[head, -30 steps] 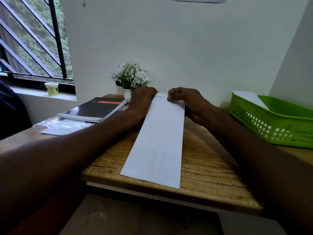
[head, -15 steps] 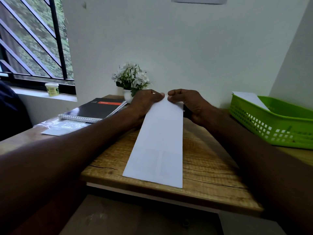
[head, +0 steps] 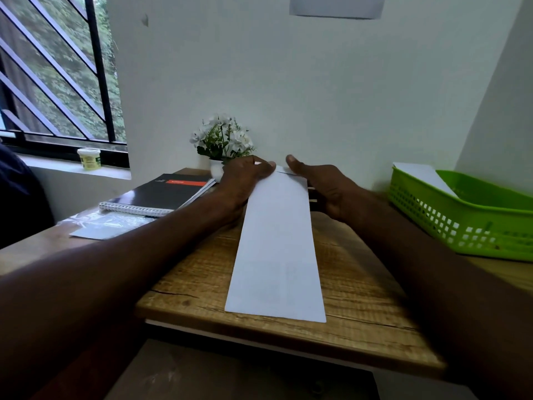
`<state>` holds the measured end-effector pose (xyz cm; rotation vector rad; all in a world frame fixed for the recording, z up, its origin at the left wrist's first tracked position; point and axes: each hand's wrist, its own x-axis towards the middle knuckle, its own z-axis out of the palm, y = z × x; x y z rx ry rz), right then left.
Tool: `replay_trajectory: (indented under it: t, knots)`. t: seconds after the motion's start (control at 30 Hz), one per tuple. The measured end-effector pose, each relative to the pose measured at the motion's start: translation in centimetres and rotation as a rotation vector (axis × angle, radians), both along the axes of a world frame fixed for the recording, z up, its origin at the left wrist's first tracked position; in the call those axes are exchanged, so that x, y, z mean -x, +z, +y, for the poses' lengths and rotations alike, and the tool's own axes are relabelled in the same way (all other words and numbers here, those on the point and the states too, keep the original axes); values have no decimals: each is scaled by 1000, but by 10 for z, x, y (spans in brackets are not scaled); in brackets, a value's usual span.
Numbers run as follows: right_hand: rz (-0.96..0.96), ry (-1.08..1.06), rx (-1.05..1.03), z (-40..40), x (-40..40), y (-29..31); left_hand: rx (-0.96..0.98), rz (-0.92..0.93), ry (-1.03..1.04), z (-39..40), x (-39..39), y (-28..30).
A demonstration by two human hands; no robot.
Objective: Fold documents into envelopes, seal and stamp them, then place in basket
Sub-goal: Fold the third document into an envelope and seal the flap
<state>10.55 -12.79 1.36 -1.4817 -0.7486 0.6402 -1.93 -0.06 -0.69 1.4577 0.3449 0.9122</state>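
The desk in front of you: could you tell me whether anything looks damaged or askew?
Yes: the wooden desk has a crack at its front edge, left of the folded paper. The paper's near end lies slightly askew to that edge. Nothing is spilled.

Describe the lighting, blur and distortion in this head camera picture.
Head view: daylight enters from the window at left, leaving both forearms dark and underexposed; the folded paper is bright, any print on it too faint to read; wide-angle stretch makes the near arms huge and bends the green basket; the wall notice is cropped and illegible.
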Motion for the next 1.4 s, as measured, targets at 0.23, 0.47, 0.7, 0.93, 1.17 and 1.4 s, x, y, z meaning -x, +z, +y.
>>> replay_trajectory:
  t: [0.23,0.47,0.7,0.93,1.17,1.4]
  knots:
    - [-3,-80,-53,3,0,-1,2,7,18,-2,1,0]
    - [18,-101,-75,4,0,0,81,-31,98,2,4,3]
    - [-8,-85,-63,5,4,-2,-90,93,-13,1,0,-1]
    - [71,-238,-133,0,6,3,-73,15,28,4,-2,-1]
    - [65,-328,-162,-11,-6,10,-65,-11,184,14,2,-3]
    - [38,-120,-45,-3,12,3,-89,14,99,4,3,-3]
